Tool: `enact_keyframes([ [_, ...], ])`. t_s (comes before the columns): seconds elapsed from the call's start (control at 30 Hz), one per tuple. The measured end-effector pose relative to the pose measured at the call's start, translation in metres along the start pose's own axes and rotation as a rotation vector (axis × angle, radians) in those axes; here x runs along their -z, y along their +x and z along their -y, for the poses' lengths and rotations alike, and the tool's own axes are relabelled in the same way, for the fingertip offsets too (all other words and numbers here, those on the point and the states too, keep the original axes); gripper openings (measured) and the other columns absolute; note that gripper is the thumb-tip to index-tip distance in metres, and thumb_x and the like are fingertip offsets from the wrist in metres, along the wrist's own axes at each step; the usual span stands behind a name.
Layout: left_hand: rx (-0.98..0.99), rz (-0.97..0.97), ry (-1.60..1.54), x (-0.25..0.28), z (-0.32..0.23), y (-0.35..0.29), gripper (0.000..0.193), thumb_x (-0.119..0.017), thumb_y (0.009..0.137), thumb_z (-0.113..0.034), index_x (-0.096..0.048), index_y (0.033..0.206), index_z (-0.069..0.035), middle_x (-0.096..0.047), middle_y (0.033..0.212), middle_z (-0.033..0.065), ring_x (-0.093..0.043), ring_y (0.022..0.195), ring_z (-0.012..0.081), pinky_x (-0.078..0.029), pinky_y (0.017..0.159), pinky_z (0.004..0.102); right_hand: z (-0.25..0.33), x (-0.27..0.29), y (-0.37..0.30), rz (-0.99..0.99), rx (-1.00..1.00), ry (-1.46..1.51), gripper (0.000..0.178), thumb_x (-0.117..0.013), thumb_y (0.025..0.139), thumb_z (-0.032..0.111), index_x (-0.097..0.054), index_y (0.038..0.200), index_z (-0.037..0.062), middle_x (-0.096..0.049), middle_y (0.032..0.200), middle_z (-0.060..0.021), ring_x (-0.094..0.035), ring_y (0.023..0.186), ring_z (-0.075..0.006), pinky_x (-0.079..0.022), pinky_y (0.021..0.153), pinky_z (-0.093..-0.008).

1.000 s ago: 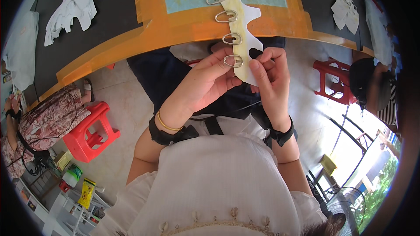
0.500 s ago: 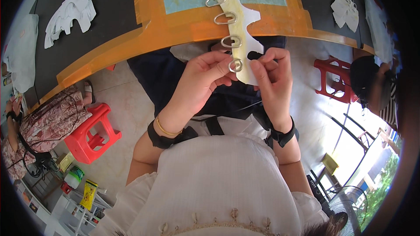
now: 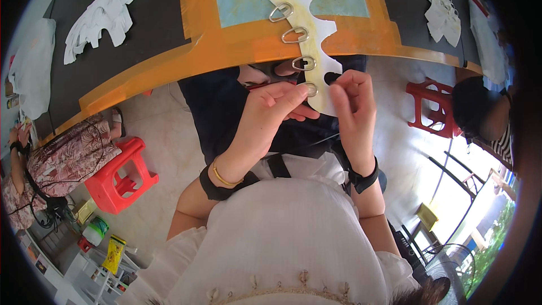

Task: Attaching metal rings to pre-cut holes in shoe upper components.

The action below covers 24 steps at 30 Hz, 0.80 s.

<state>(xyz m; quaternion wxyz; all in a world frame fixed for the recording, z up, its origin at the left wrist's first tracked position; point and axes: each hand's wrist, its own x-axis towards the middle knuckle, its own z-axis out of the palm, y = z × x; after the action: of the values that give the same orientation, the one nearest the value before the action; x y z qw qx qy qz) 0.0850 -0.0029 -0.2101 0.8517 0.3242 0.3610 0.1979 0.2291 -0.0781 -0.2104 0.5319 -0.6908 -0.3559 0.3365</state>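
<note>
A white cut-out piece (image 3: 313,14), curved along its right edge and yellowish down its left, hangs over the table edge toward me. Several oval metal rings (image 3: 295,35) line its left side. My left hand (image 3: 265,110) pinches the piece's lower end, its thumb pressed on the lowest metal ring (image 3: 310,88); its other fingers lie partly behind. At the lower right edge, my right hand (image 3: 354,101) has curled fingers and a thumb against the piece. Something small and black (image 3: 332,78) sits at its fingertips; its kind is unclear.
Orange tape (image 3: 141,82) covers the table edge around a stained light-blue sheet (image 3: 243,0). White pieces (image 3: 104,20) lie stacked at left; more with rings (image 3: 440,11) lie at right. Red stools (image 3: 121,175) stand on both sides, with people beside them.
My left thumb has moved onto the lowest ring and covers part of it. The piece has shifted slightly rightward. My right hand still stays at its lower right edge.
</note>
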Motion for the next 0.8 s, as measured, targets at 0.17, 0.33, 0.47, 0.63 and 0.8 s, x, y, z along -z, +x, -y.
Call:
enact_keyframes([
  [0.17, -0.092, -0.061, 0.098, 0.002, 0.008, 0.003, 0.028, -0.058, 0.089, -0.026, -0.063, 0.096, 0.001, -0.066, 0.086, 0.0068, -0.066, 0.073, 0.0151, -0.047, 0.067, 0.0224, 0.018, 0.001, 0.000, -0.296, 0.454, -0.391, 0.017, -0.067, 0.074, -0.004, -0.057, 0.086, 0.0021, -0.058, 0.082, -0.0059, -0.057, 0.074, -0.0159, -0.045, 0.062, -0.0254],
  [0.33, -0.275, -0.056, 0.176, -0.003, 0.011, 0.005, 0.027, -0.056, 0.091, -0.022, -0.063, 0.095, 0.003, -0.066, 0.084, 0.0066, -0.064, 0.074, 0.0117, -0.046, 0.068, 0.0210, 0.021, -0.012, -0.003, -0.085, 0.374, -0.371, 0.014, -0.072, 0.068, -0.001, -0.064, 0.079, 0.0023, -0.059, 0.073, -0.0071, -0.057, 0.066, -0.0199, -0.046, 0.055, -0.0281],
  [0.47, -0.408, -0.090, 0.232, -0.008, 0.016, 0.006, 0.026, -0.055, 0.092, -0.019, -0.062, 0.095, 0.005, -0.066, 0.083, 0.0070, -0.062, 0.074, 0.0116, -0.046, 0.068, 0.0221, 0.015, -0.015, 0.000, -0.114, 0.365, -0.350, 0.012, -0.070, 0.070, 0.001, -0.064, 0.081, 0.0024, -0.059, 0.072, -0.0071, -0.055, 0.063, -0.0190, -0.045, 0.051, -0.0261],
  [0.63, -0.618, -0.193, 0.609, -0.004, 0.022, 0.006, 0.019, -0.058, 0.089, -0.013, -0.062, 0.095, 0.004, -0.066, 0.083, 0.0120, -0.064, 0.071, 0.0179, -0.048, 0.064, 0.0258, 0.020, -0.014, -0.002, -0.055, 0.272, -0.402, 0.011, -0.069, 0.072, 0.002, -0.064, 0.081, 0.0030, -0.058, 0.069, -0.0058, -0.053, 0.055, -0.0158, -0.043, 0.048, -0.0251],
  [0.8, -0.732, -0.233, 0.732, -0.008, 0.027, 0.005, 0.017, -0.060, 0.086, -0.010, -0.062, 0.095, 0.004, -0.066, 0.086, 0.0154, -0.064, 0.072, 0.0264, -0.049, 0.064, 0.0278, 0.018, -0.013, 0.000, -0.016, 0.197, -0.434, 0.011, -0.069, 0.071, 0.002, -0.062, 0.079, 0.0036, -0.056, 0.068, -0.0040, -0.048, 0.049, -0.0114, -0.040, 0.046, -0.0235],
])
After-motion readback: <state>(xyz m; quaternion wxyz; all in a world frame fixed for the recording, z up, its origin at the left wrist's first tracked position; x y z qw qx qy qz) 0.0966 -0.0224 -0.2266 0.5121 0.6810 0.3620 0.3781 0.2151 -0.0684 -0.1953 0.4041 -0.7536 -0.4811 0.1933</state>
